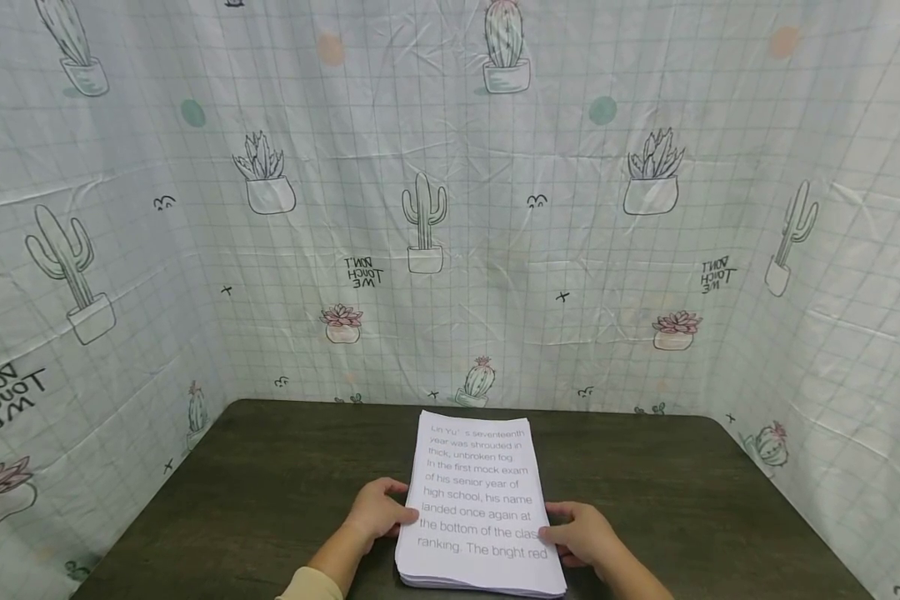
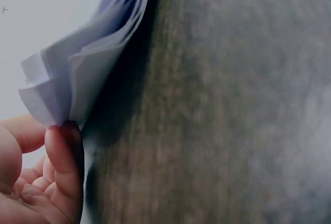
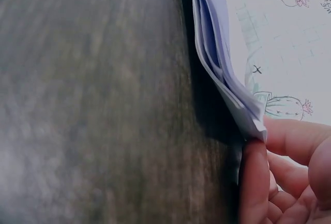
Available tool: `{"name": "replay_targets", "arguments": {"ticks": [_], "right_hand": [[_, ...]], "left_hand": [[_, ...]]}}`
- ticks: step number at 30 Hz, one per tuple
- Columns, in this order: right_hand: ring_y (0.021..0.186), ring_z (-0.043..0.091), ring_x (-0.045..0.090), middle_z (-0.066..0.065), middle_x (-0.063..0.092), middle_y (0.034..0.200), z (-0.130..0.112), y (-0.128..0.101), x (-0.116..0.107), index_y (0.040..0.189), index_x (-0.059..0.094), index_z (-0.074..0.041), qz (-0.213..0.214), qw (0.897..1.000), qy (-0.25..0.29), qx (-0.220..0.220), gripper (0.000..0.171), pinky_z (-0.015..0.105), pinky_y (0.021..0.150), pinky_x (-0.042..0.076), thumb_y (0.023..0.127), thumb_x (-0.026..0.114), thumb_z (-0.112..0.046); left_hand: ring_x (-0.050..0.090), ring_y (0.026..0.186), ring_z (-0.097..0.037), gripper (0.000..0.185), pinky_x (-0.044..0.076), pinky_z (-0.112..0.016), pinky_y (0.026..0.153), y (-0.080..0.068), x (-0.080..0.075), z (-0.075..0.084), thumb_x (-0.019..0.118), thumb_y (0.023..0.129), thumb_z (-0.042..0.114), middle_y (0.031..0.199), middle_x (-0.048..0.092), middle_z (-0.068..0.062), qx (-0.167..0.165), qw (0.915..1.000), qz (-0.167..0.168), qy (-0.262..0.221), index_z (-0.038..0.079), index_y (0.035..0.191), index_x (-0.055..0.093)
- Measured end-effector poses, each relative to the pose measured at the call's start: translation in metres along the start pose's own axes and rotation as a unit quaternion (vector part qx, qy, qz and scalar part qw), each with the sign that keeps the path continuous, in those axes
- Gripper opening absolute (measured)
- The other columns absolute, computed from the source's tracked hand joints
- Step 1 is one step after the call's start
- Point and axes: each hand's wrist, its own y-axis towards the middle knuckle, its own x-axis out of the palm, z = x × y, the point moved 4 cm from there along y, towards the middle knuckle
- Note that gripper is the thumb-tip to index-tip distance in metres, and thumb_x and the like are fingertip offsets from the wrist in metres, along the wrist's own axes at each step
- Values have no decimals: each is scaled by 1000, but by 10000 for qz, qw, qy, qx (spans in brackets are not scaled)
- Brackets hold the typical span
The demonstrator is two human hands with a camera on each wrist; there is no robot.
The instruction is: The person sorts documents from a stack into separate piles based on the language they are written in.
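On the dark wood-grain counter [image 1: 270, 492], near its front edge and about midway across, lies a thick stack of white printed paper sheets [image 1: 478, 492], its long side running away from the person. The top sheet carries large grey lines of text (the words read "Lin Yu's seventeenth year was shrouded in thick, unbroken fog" and go on from there). Both hands grip the stack by its lower part, one on each side. The left hand [image 1: 378, 510] pinches the left edge, thumb lying on the top sheet and fingers curled under; the left wrist view shows a fingertip [image 2: 62, 146] pressed against the fanned sheet edges, which lift slightly off the counter there. The right hand [image 1: 581, 533] pinches the right edge the same way, thumb on the printed face, and the right wrist view shows the sheets splayed a little above a fingertip [image 3: 253, 177] tucked beneath them. A cream sleeve cuff [image 1: 311, 585] shows at the left forearm. Around the counter on three sides hangs a white gridded cloth backdrop [image 1: 450, 208] printed with potted cacti, succulents and the mirrored words "DON'T TOUCH ME". The far end of the stack rests flat on the counter, just short of the backdrop.
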Motion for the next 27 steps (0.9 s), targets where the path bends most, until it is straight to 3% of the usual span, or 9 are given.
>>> {"name": "replay_targets", "arguments": {"ticks": [7, 15, 21, 27], "right_hand": [[67, 17, 65, 6, 68, 79, 0, 0, 0, 129, 57, 7, 60, 10000, 26, -17, 53, 35, 58, 56, 81, 74, -7], [69, 18, 64, 8, 67, 83, 0, 1, -1, 129, 58, 7, 45, 10000, -15, 28, 53, 35, 58, 56, 81, 74, -9], [66, 17, 65, 6, 68, 79, 1, 1, -1, 128, 58, 7, 75, 10000, 25, -24, 51, 35, 58, 57, 82, 73, -9], [70, 17, 65, 5, 70, 82, 1, 1, -2, 129, 58, 7, 84, 9998, 92, -144, 49, 36, 60, 57, 87, 70, -15]], "left_hand": [[56, 60, -10, 16, 50, -18, 50, 1, -2, -2, 73, 79, -1, 77, 61, -9, -61, 9998, 165, -31, -6, 90, 62], [50, 55, -9, 13, 45, -19, 50, -1, -6, -1, 70, 80, 7, 63, 56, 0, 88, 9993, 358, -65, -5, 80, 65], [55, 60, -9, 23, 50, -21, 52, 2, -3, -3, 66, 87, 10, 75, 62, -3, 41, 9994, 142, -304, -9, 99, 66], [63, 69, -8, 32, 57, -24, 61, 5, 2, -9, 58, 93, 6, 89, 69, -7, -24, 9904, -342, -1339, -16, 116, 58]]}}
